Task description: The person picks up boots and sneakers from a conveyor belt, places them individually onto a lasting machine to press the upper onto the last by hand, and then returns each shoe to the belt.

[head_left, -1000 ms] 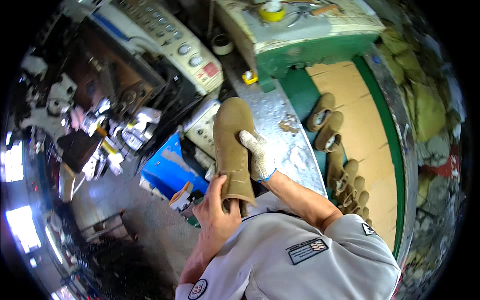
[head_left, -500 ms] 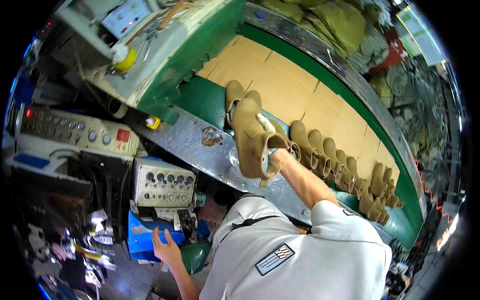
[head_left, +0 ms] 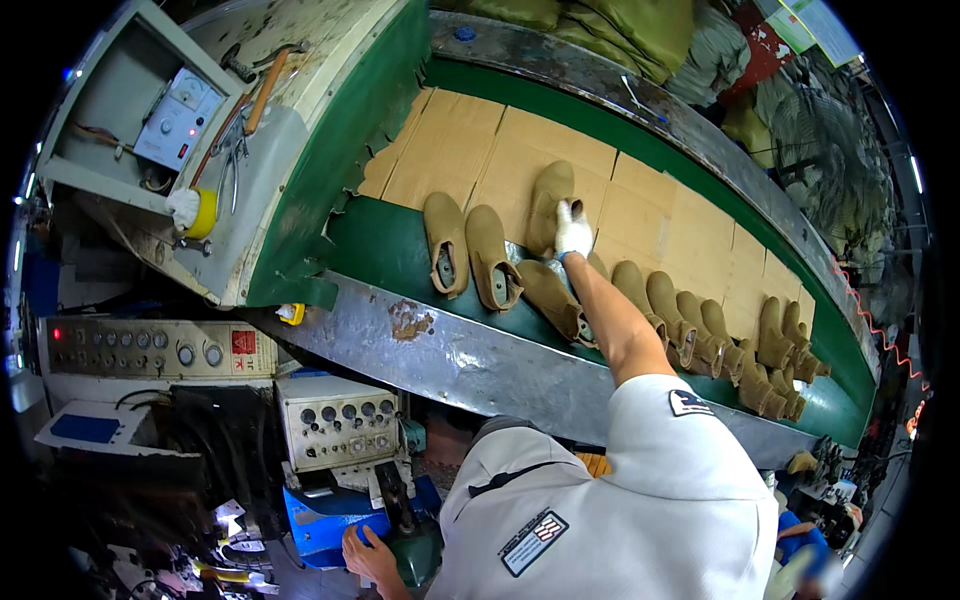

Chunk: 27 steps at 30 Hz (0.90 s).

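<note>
My right hand (head_left: 573, 232), in a white glove, is closed on a tan ankle boot (head_left: 550, 190) over the far side of the green trough, against its cardboard lining. Its toe points away from me; the glove covers part of the boot's opening. Two more tan boots (head_left: 486, 250) stand to its left, and another lies just in front, partly behind my forearm. My bare left hand (head_left: 370, 558) is low on the left beside a blue machine part (head_left: 325, 525), its fingers apart and nothing visible in them.
Several tan boots (head_left: 680, 320) stand in a row to the right in the trough. A metal ledge (head_left: 460, 345) runs along its near side. Tools, including a hammer (head_left: 268, 90), lie on the bench at left. Control boxes (head_left: 340, 425) stand at lower left.
My right hand has carried the boot from above the near ledge away from me to the cardboard side. My left hand has lowered toward the blue machine part. The view has shifted.
</note>
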### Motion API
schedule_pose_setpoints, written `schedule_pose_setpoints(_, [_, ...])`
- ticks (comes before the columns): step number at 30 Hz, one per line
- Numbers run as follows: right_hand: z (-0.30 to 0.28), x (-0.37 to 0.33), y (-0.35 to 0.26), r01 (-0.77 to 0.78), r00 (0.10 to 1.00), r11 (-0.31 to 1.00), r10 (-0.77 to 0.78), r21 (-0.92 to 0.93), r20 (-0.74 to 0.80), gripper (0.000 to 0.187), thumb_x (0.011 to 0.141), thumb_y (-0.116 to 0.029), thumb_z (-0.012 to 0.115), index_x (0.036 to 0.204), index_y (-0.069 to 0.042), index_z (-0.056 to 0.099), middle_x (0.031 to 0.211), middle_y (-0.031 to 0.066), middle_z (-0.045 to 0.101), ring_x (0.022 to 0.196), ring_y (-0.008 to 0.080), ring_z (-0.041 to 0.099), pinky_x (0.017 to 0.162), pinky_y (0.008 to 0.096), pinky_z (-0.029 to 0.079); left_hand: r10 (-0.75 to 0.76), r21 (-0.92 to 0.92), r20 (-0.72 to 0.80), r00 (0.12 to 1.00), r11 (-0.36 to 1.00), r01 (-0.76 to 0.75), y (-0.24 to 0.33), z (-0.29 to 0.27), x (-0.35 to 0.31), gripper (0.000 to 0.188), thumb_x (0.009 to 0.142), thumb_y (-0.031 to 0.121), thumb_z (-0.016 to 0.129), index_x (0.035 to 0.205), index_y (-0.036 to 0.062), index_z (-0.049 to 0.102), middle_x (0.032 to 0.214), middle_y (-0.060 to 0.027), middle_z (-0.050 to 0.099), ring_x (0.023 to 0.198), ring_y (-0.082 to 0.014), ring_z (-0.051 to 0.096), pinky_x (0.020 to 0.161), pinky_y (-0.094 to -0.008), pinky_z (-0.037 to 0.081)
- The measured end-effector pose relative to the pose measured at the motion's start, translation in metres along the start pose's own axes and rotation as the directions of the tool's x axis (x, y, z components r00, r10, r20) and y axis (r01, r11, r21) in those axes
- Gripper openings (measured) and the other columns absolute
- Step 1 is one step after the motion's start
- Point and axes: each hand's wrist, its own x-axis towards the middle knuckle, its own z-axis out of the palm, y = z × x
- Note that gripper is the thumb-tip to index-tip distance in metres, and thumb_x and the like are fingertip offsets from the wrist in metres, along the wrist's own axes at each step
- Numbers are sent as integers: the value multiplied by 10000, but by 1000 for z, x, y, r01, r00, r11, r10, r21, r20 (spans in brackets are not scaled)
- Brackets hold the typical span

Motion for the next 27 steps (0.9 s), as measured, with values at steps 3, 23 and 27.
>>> schedule_pose_setpoints(3, [12, -9, 2, -81, 975, 961, 132, -266, 180, 748, 965, -661, 445, 1351, -49, 636, 1234, 293, 678, 1199, 452, 631, 1038, 508, 483, 4, 18, 26, 1000, 1000, -5, -3, 1, 2, 296, 993, 291, 613, 1015, 9, 703, 1071, -164, 718, 944, -377, 670, 775, -484, 517])
schedule_pose_setpoints(23, [-35, -212, 58, 293, 955, 940, -297, -175, 7, 645, 922, -414, 679, 1395, 10, 567, 1397, 263, 596, 1298, 396, 575, 1094, 445, 456, -50, -94, -111, 993, 995, 39, -10, 9, 1, 224, 968, 222, 639, 973, 14, 722, 1022, -161, 729, 888, -370, 689, 733, -478, 529])
schedule_pose_setpoints(27, [-60, -232, 81, 228, 858, 861, 43, -455, 512, 679, 1011, -583, 484, 1291, 17, 636, 1271, 286, 661, 1215, 436, 614, 1027, 497, 474, -149, -356, -129, 980, 930, 95, -13, -3, 2, 282, 1032, 261, 626, 1065, 0, 729, 1010, -187, 733, 855, -377, 691, 729, -437, 558])
